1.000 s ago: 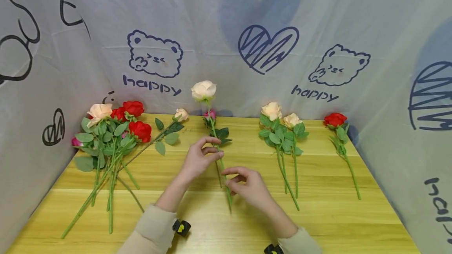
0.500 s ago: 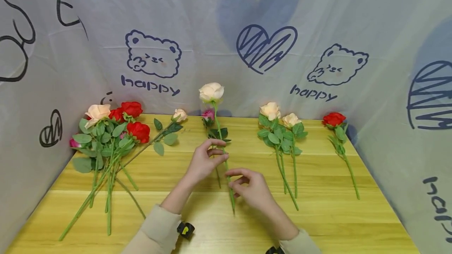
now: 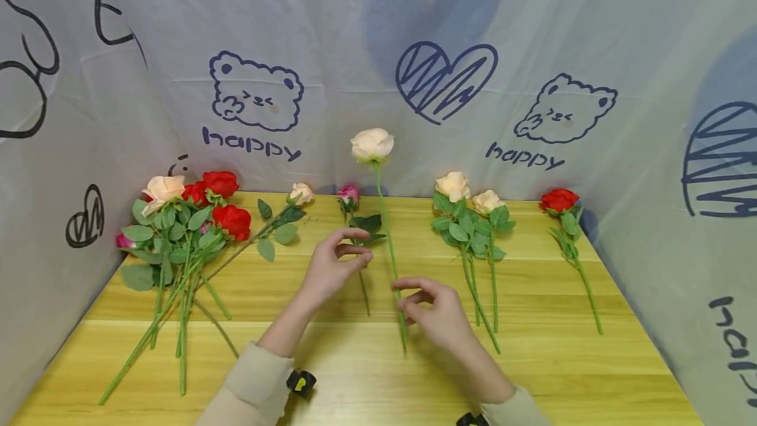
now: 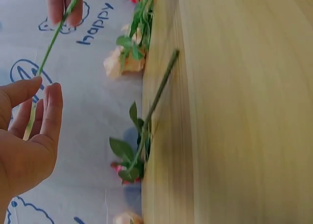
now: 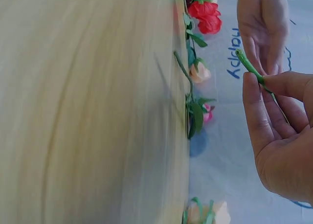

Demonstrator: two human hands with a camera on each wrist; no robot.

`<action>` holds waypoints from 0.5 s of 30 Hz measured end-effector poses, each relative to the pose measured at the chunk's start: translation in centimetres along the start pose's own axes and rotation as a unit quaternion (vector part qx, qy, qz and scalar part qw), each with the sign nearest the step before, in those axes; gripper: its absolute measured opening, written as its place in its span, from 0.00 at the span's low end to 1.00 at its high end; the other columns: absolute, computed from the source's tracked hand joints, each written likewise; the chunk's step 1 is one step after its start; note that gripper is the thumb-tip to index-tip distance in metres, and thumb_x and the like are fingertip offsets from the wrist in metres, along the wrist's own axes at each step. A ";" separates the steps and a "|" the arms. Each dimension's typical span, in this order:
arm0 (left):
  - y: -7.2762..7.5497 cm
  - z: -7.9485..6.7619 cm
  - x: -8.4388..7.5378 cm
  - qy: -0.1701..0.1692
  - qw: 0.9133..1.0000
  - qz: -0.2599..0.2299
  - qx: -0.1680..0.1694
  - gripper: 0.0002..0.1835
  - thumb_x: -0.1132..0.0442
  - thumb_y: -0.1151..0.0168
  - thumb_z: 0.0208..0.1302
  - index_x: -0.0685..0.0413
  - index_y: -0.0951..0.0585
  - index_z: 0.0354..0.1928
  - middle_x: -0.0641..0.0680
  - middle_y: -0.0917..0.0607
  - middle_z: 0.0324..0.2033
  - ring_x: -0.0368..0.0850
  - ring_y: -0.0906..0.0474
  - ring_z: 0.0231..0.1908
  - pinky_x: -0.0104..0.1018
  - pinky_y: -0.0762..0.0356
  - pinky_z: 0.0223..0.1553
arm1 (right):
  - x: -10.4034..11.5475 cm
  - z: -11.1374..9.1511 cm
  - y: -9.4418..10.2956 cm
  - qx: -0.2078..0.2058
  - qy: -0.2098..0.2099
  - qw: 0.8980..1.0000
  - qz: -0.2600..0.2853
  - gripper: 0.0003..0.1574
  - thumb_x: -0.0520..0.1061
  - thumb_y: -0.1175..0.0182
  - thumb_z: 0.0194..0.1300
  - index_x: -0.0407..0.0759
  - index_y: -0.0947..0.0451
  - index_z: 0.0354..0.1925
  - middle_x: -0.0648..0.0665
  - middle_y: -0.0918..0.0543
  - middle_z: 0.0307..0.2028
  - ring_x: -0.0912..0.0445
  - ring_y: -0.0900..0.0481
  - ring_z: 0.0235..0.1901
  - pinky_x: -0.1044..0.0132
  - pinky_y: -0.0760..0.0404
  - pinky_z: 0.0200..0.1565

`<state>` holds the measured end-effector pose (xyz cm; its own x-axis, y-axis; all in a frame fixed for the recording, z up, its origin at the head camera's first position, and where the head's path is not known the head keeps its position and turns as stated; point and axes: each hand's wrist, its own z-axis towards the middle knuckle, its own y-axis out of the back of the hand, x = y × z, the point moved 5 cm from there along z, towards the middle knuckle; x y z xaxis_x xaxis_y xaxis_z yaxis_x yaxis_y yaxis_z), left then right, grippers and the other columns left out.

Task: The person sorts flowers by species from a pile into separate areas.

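A pale cream rose [image 3: 372, 144] on a long green stem stands upright above the table. My right hand [image 3: 434, 314] pinches its lower stem between thumb and fingers; the cut end shows beyond the thumb in the right wrist view. Left of the stem, my left hand [image 3: 336, 265] hovers with its fingers loosely bent and holding nothing, a small gap from the stem in the head view. In the left wrist view the stem passes behind that hand's fingers [image 4: 53, 111]. A pink rose [image 3: 349, 194] lies on the table behind the hands.
On the wooden table [image 3: 355, 373], a pile of red and peach roses [image 3: 189, 235] lies at left, with a small peach rose [image 3: 301, 193] beside it. Peach roses [image 3: 454, 187] lie right of centre, and a red rose [image 3: 558, 200] at far right. A printed cloth [image 3: 355, 71] hangs behind.
The cream rose has moved to the right with my right hand. My left hand, earlier at the stem, has let go and drawn back left.
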<state>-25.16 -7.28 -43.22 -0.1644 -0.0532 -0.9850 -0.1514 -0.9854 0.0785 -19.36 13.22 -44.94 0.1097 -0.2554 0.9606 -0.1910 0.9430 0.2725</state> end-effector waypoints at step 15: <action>9.0 -0.6 1.1 -0.022 0.988 0.148 -0.031 0.21 0.76 0.32 0.66 0.63 0.20 0.60 0.64 0.20 0.58 0.60 0.15 0.51 0.28 0.15 0.41 | -1.2 -1.2 6.9 -0.072 -0.029 0.996 -0.033 0.19 0.29 0.37 0.69 0.38 0.15 0.56 0.37 0.14 0.54 0.46 0.13 0.41 0.54 0.10 0.37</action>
<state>-26.08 -16.26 -43.75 -0.2342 -0.3346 -0.9128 -0.0313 -0.9358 0.3511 -19.65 20.28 -44.28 0.0602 -0.3255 0.9436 -0.0423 0.9437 0.3282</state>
